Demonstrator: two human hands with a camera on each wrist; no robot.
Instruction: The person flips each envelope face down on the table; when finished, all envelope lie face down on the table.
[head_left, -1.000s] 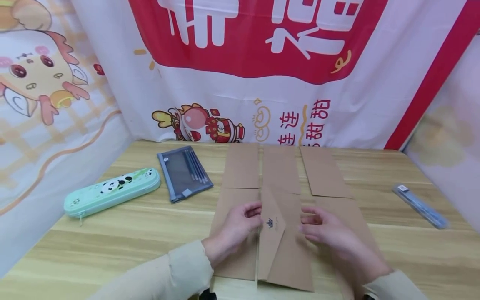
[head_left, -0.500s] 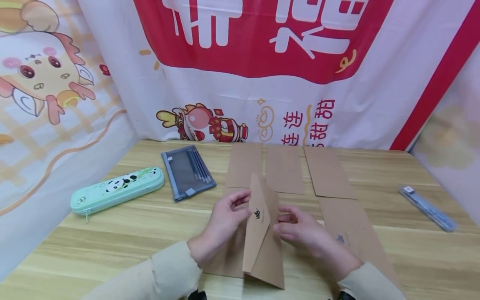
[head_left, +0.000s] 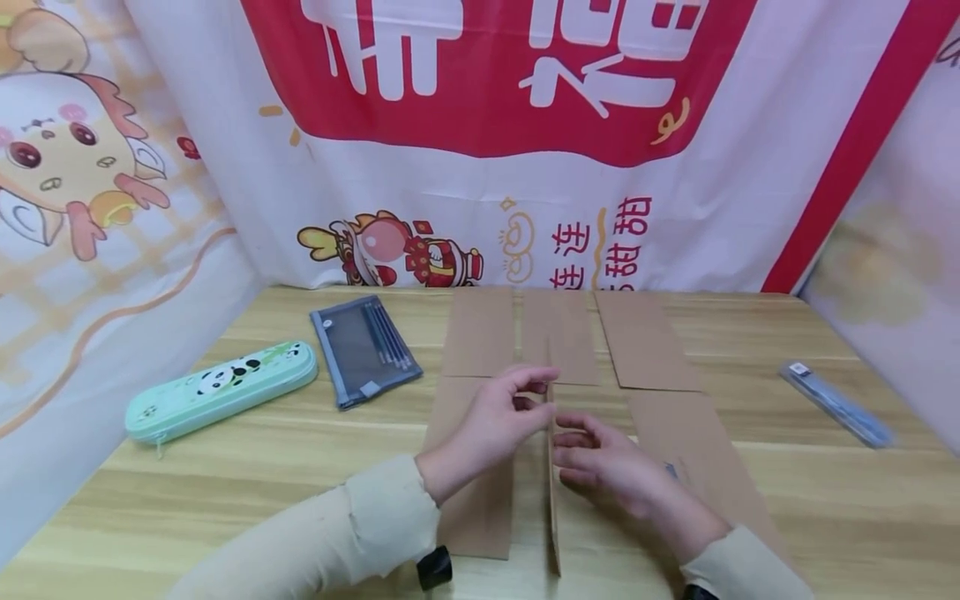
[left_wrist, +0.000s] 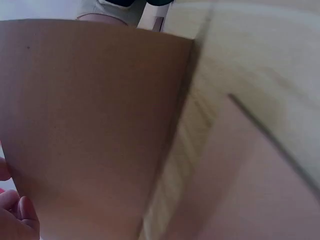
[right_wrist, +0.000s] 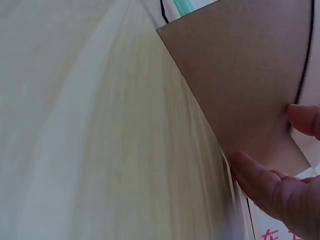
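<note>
A brown kraft-paper envelope [head_left: 553, 492] stands on its long edge between the hands, nearly edge-on in the head view. My left hand [head_left: 498, 417] grips its upper edge with thumb and finger. Loosely bent, the fingers of my right hand [head_left: 611, 467] touch its right side. A broad plain brown face of the envelope [left_wrist: 95, 120] fills much of the left wrist view. In the right wrist view, the fingertips [right_wrist: 245, 162] of the right hand rest against the envelope [right_wrist: 240, 75].
More brown envelopes lie flat: one [head_left: 476, 517] left, one [head_left: 712, 467] right, and a row behind, including the back-right one [head_left: 648, 342]. At left are a mint panda pencil case [head_left: 221, 392] and a dark mesh pouch [head_left: 348, 354]. A slim blue pack [head_left: 836, 404] lies right.
The envelope, first lying with its flap and crown print showing, has been lifted, tilted and stood upright on its edge. My left hand has shifted to its top; my right hand has moved left.
</note>
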